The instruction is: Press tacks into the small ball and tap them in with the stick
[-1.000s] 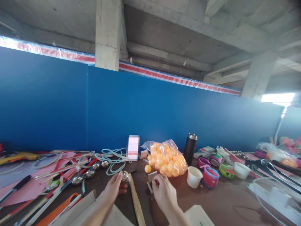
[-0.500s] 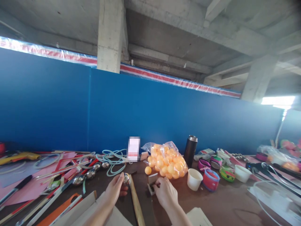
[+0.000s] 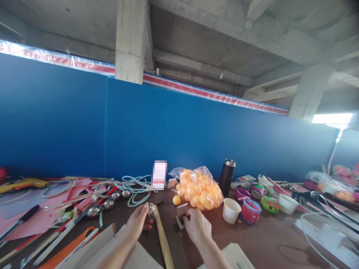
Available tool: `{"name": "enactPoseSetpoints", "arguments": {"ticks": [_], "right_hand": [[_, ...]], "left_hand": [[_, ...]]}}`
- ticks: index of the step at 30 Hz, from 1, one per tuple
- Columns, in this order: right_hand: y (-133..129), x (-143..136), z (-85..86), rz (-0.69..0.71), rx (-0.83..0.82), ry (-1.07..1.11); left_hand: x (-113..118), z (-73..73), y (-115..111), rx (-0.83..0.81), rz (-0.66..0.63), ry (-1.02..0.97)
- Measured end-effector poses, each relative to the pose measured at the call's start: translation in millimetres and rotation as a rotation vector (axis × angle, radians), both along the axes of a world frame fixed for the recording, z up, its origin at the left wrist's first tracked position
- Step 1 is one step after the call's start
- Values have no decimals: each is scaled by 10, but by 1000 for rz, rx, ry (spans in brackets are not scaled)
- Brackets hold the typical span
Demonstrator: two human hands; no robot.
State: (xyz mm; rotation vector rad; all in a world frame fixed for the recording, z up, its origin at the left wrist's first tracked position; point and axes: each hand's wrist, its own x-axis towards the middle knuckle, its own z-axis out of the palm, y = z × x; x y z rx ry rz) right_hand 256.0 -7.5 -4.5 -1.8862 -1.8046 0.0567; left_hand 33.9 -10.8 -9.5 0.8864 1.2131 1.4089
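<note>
My left hand (image 3: 138, 223) grips a shiny silver ball (image 3: 151, 210) between thumb and fingers. The ball sits against the top end of a wooden stick (image 3: 163, 239) that lies towards me on the brown table. To the right, my right hand (image 3: 198, 226) has its fingers pinched at a small open box (image 3: 181, 221) with dark bits inside. Whatever the fingertips hold is hidden. Just beyond the box are a single orange ball (image 3: 176, 200) and a clear bag of orange balls (image 3: 199, 189).
Several silver balls (image 3: 109, 203), pink paper, sticks and a coiled pale cord (image 3: 134, 186) lie left. A black bottle (image 3: 227, 177), a white cup (image 3: 231, 211) and colourful rolls (image 3: 251, 213) stand right. Cardboard (image 3: 131, 257) lies under my left forearm. A blue partition (image 3: 179, 127) rises behind.
Both hands stay in nearly the same place, the left on the silver ball and the right at the small box. The whole view has shifted slightly.
</note>
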Motion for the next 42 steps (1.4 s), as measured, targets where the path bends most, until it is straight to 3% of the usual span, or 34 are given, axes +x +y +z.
{"name": "enactPoseSetpoints", "arguments": {"ticks": [6,11,15,19,26,32,42], "right_hand": [[-6,-9,2,20,-9,90],[-11,-19,42,46,-7,296],[16,-27,86,125,-65,606],[10,-45,132,227,-231,1012],[-129,-110,235,400,-447,1494],[-188,-185,245,532,-499,1653],[-245,-269,249,597,-438,1547]], "left_hand": [[16,22,-1,-22,11,17],[20,67,-48,-15,15,-10],[26,95,-74,-11,21,-26],[87,125,-118,-16,3,-73],[267,183,-267,-80,-239,-268],[281,202,-305,-145,-289,-357],[229,222,-331,-114,-331,-433]]}}
